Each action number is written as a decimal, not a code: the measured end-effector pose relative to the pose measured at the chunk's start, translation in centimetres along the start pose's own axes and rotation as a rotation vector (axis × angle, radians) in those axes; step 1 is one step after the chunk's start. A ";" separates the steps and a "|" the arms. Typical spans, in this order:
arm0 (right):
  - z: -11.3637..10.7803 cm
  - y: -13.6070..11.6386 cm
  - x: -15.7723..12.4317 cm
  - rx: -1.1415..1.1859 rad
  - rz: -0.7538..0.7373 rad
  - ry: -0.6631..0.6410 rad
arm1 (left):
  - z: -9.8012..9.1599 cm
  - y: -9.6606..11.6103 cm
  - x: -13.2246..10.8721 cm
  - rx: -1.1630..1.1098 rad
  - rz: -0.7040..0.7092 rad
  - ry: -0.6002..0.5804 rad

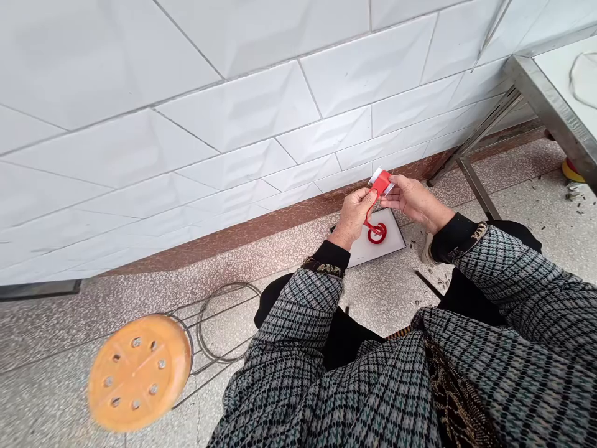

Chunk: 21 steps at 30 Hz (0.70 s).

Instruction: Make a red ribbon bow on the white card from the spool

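Note:
A spool of red ribbon with white ends is up in front of me, near the wall's foot. My right hand grips its right side between thumb and fingers. Against its lower left, my left hand is closed, the thumb pressing on the red ribbon. From there a strip hangs down to a loose red coil. That coil lies on a flat white board or box on the floor. My left hand and wrist hide part of the board's left side.
An orange round stool with wire legs lies tipped over at the lower left. White tiled wall rises ahead. On the right stands a metal-framed table. Dark scraps dot the speckled floor.

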State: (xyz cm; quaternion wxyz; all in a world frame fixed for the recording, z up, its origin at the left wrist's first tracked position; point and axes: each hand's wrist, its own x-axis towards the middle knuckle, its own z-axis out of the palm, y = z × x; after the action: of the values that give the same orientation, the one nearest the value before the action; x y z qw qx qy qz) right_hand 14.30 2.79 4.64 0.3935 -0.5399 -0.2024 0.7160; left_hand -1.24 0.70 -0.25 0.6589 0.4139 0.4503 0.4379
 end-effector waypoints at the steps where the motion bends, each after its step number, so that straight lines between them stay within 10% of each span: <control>1: 0.0 0.0 0.0 0.015 0.018 -0.009 | -0.2 0.0 0.0 0.027 0.006 0.005; 21: -0.6 0.2 -0.6 0.159 0.306 -0.337 | -1.1 0.6 0.1 -0.270 -0.096 -0.155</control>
State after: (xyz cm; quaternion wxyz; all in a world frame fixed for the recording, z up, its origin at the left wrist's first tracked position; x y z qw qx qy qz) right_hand 14.90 2.11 4.71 0.2822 -0.4045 -0.1242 0.8610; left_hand -2.38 1.12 0.01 0.7614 0.3321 0.3544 0.4295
